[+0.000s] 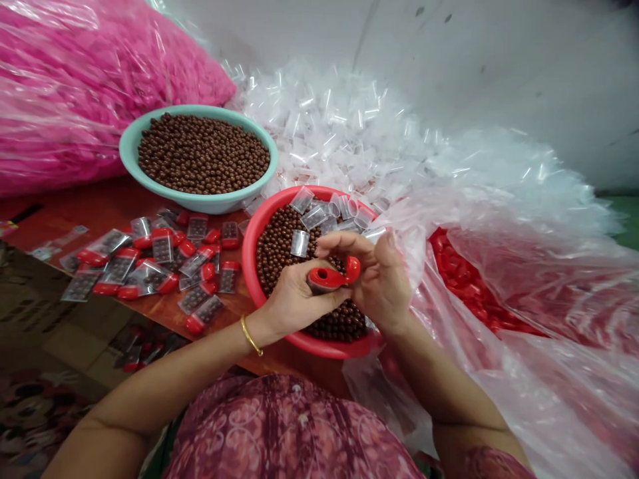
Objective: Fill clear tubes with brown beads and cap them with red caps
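Note:
My left hand [292, 299], a gold bangle on its wrist, is closed around a small flip-top box [324, 278]. The box's red cap faces up with a round hole showing, and its hinged lid stands open to the right. My fingers hide most of the box's body. Beside the open lid, my right hand [384, 283] is curved with its fingers apart, and I see nothing gripped in it. Both hands are above a red basin [252, 266] of brown round balls [279, 239]. Several clear plastic sleeves [299, 243] lie on the balls.
At left, filled red-capped boxes [162, 247] lie piled on the red table [100, 207]. A light-green basin [130, 156] of brown balls stands behind them. Clear sleeves [329, 126] heap at the back. Bags hold pink pieces [124, 73] and red pieces [459, 283].

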Available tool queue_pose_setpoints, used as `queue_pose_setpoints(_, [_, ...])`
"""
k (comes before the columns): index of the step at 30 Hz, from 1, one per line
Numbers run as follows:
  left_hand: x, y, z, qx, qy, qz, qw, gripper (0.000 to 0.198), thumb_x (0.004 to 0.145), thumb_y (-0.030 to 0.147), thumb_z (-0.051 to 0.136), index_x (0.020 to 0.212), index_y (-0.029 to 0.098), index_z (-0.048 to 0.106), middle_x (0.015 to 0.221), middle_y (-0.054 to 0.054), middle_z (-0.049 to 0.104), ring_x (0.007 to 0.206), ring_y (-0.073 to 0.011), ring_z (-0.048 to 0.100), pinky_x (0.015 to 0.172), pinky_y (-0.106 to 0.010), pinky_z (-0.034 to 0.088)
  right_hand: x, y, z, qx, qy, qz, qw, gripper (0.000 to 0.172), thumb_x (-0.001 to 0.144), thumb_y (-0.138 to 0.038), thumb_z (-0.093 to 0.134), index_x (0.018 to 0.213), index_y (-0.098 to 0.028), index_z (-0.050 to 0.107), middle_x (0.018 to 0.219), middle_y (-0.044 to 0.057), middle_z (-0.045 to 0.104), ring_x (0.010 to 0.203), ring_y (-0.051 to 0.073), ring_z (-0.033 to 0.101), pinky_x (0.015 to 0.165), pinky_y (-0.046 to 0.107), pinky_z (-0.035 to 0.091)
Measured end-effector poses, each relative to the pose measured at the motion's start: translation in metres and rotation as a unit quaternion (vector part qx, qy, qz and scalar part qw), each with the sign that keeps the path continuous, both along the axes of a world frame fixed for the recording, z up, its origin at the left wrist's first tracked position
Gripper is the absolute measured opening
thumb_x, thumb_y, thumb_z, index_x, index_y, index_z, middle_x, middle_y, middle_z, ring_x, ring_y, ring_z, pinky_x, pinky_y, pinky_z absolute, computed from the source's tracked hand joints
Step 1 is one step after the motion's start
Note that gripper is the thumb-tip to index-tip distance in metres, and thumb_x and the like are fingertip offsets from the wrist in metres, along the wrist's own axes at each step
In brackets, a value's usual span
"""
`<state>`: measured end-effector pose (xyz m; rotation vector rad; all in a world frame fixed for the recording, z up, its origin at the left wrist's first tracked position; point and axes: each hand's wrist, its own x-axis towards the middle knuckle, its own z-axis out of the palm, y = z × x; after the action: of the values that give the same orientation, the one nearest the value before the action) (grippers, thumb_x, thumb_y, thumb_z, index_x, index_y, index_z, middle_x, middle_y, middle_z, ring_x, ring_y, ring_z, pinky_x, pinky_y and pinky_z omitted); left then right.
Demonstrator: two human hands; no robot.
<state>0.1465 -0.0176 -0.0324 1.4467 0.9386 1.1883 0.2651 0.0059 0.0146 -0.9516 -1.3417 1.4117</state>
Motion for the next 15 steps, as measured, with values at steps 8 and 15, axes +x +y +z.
queue_pose_setpoints(8, [-0.003, -0.002, 0.008, -0.014, 0.151, -0.004, 0.988, 0.016, 0.077, 0.03, 0.062, 0.071, 0.016, 0.058, 0.067, 0.001, 0.063, 0.062, -0.012, 0.056, 0.061, -0.023, 0.042, 0.011, 0.003, -0.009, 0.112, -0.125, -0.016, 0.986, 0.032, 0.089, -0.047, 0.048, 0.092, -0.023, 0.069, 0.092, 0.001, 0.068, 0.091, 0.016, 0.061, 0.089, 0.033, 0.048])
queue_pose_setpoints(15, [-0.001, -0.003, 0.018, -0.002, 0.379, -0.042, 0.924, 0.016, 0.073, 0.028, 0.06, 0.079, 0.016, 0.068, 0.069, -0.005, 0.069, 0.064, -0.0204, 0.065, 0.065, -0.03, 0.049, 0.01, 0.001, -0.018, 0.028, -0.183, 0.108, 0.977, 0.043, 0.093, -0.046, 0.037, 0.124, -0.025, 0.058, 0.118, 0.002, 0.064, 0.112, 0.016, 0.057, 0.104, 0.036, 0.042])
